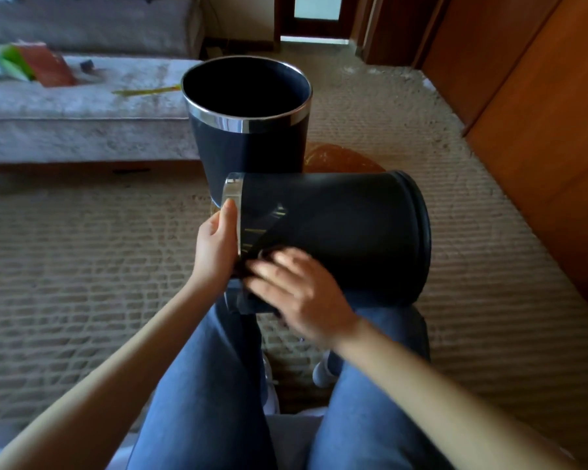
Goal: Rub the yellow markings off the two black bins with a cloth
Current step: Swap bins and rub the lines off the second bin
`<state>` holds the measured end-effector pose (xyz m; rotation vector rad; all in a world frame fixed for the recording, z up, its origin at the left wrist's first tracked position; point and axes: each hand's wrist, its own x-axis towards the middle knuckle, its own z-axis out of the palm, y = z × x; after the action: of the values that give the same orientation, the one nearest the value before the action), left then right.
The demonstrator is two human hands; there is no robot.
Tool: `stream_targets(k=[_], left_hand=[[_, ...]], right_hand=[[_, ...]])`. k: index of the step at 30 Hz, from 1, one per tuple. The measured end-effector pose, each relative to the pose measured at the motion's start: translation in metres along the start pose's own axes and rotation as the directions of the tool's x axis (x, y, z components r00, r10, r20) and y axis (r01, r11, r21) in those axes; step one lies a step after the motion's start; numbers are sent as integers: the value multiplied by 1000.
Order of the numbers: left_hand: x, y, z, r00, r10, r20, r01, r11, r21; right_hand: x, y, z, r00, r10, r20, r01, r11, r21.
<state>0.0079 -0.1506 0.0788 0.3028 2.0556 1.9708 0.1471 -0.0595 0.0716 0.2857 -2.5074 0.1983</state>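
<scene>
Left hand (214, 245) grips the rim of the tipped bin (336, 228) — right hand (296, 290), laid flat, presses a dark cloth (243, 271) beside yellow markings (255, 232); second bin (248, 144) stands beyond both hands.

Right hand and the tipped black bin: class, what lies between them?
A dark cloth, pressed by the right hand against the tipped black bin, seen in the head view.

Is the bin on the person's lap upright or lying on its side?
Lying on its side: the bin has its chrome rim left, base right.
</scene>
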Motion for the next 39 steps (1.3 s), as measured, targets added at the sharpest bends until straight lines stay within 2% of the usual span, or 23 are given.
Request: stream_targets(k=[2, 4, 6, 8, 9, 10, 13, 16, 17, 19, 20, 21, 22, 24, 26, 28, 30, 32, 34, 36, 39], left_hand=[[-1, -2, -1, 1000, 5, -6, -5, 1000, 11], [-5, -4, -1, 999, 25, -20, -24, 999, 32], [-12, -4, -1, 998, 49, -30, -47, 997, 54], [-16, -4, -1, 999, 39, -35, -38, 998, 48], [-16, -2, -1, 999, 29, -39, -27, 999, 44], [-15, -1, 0, 999, 20, -44, -18, 999, 41], [-11, 1, -1, 1000, 10, -26, -9, 1000, 14], [-12, 3, 0, 1000, -1, 8, 1, 999, -50], [-12, 5, 1, 1000, -4, 11, 5, 998, -69], [-11, 4, 2, 1000, 13, -1, -13, 996, -88], [-10, 2, 2, 1000, 25, -5, -25, 995, -93], [-11, 0, 1, 999, 36, -5, -36, 995, -98], [-11, -4, 0, 999, 45, -8, -46, 994, -97], [-15, -8, -2, 999, 40, -28, -42, 996, -77], [-18, -7, -4, 1000, 25, -18, -26, 997, -75], [-18, -5, -5, 1000, 17, 4, -17, 996, -83], [-14, -3, -5, 1000, 2, 25, 0, 995, -97], [-10, -5, -5, 999, -14, 37, 18, 992, -122], [-10, -8, -7, 996, 4, 85, 11, 985, -170], [-11, -10, -10, 991, -22, 130, 50, 975, -216], [-13, 0, -9, 994, -58, 94, 74, 983, -170]], right_hand=[[16, 30, -19, 991, 127, -47, -128, 991, -26], [43, 69, -40, 925, 378, -46, -378, 926, 7], [73, 101, -54, 810, 579, 86, -585, 809, 57], [92, 110, -49, 747, 637, 190, -654, 755, 44], [97, 103, -44, 748, 635, 193, -651, 759, 27], [97, 92, -37, 788, 595, 157, -603, 797, 8], [64, 42, -18, 922, 386, 26, -387, 920, 66], [20, 8, -10, 990, 137, 12, -138, 990, 41], [7, 4, -8, 999, 14, 50, -14, 1000, 1], [-2, 13, -11, 965, -222, 136, 231, 972, -52], [3, 23, -13, 948, -283, 144, 294, 954, -62], [14, 32, -15, 951, -284, 124, 294, 953, -71], [30, 39, -16, 972, -211, 105, 218, 974, -62], [71, 50, -17, 991, 85, 103, -86, 996, 6], [114, 57, -16, 923, 328, 202, -343, 938, 41], [138, 60, -8, 856, 416, 308, -438, 899, 2], [136, 55, -4, 880, 387, 274, -404, 915, 4], [109, 36, -1, 947, 295, 128, -304, 951, 54], [73, 14, 1, 971, 236, 49, -239, 968, 78], [38, -3, 4, 990, 132, 47, -135, 989, 67], [2, -6, 2, 989, -65, 132, 56, 996, 66]])
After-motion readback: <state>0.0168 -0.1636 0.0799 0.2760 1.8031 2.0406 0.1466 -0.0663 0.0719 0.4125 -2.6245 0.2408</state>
